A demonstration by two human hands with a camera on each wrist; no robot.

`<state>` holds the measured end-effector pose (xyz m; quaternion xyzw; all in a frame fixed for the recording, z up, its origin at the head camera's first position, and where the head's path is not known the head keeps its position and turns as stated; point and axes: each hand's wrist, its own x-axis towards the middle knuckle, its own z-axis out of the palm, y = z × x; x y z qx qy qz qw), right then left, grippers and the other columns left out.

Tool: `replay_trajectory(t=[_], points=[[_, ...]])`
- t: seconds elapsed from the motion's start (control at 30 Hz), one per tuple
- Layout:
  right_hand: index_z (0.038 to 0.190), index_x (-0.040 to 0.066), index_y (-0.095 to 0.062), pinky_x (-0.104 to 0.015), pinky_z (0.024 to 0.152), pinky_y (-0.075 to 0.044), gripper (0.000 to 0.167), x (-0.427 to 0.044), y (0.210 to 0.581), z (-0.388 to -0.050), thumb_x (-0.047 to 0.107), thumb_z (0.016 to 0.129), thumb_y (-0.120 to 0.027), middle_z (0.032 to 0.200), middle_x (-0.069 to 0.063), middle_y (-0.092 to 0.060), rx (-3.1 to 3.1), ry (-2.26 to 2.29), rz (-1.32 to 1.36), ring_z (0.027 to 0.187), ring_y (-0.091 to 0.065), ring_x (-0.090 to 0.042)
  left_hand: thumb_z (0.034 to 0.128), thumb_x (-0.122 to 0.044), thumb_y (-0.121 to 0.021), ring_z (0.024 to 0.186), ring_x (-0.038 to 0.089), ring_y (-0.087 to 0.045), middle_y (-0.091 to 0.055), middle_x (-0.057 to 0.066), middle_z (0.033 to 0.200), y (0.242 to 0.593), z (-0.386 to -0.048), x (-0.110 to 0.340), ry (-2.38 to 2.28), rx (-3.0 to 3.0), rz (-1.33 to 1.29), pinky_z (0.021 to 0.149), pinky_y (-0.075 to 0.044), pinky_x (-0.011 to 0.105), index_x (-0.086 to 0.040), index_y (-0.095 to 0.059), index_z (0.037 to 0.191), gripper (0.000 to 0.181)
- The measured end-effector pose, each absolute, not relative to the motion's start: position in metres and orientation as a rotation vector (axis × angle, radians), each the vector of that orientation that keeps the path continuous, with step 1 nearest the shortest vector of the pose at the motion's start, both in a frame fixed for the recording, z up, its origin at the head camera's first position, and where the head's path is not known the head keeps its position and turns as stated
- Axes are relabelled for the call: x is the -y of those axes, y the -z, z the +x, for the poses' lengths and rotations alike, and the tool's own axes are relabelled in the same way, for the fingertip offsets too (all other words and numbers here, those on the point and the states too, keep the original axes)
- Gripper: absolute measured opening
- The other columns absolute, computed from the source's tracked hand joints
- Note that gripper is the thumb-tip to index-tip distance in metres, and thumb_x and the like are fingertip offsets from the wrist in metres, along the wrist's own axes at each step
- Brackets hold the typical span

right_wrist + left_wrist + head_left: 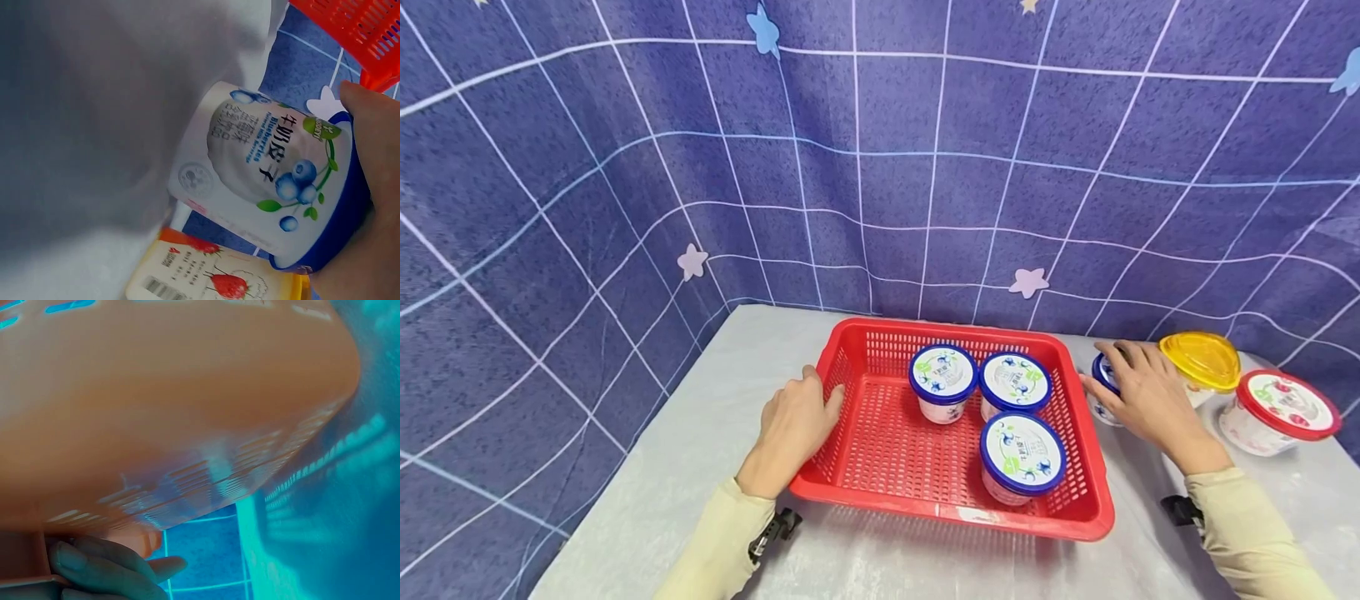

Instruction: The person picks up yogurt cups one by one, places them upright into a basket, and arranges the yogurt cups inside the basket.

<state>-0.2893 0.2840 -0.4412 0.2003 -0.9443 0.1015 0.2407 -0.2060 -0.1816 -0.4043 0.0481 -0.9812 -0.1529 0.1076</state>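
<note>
My left hand [796, 429] grips the left rim of a red plastic basket [887, 433], its thumb over the inner side. In the left wrist view, fingers [109, 562] curl at the basket's edge. Inside the basket, on its right side, stand three blue-lidded blueberry tubs [943, 375]. To the right of the basket my right hand [1153, 408] holds another blueberry tub [269, 169] by its blue lid, fingers around the lid's edge. That tub looks upright, partly hidden by the hand in the head view. Whether it touches the table cannot be told.
Just right of my right hand is a yellow-lidded tub [1202, 360], with strawberries on its label in the right wrist view. Farther right stands a red-lidded tub [1285, 408]. A blue gridded cloth [895, 192] hangs behind the pale table [700, 467].
</note>
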Motion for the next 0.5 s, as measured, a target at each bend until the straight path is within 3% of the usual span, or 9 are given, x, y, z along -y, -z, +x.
replay_trajectory(t=[0.5], points=[[0.131,0.000,-0.055,-0.062,0.107,-0.026,0.057,-0.2799,0.4448,-0.2895,0.044,0.094,-0.063,0.128,-0.029,-0.049,2.616,-0.277,0.453,0.123,-0.042,-0.049,0.0965,-0.035,-0.059,0.052,0.026,-0.059,-0.054,0.014,0.065,0.4034,-0.2052,0.1823,0.457,2.898,0.137,0.044,-0.046,0.038,0.006,-0.053,0.101,0.042]])
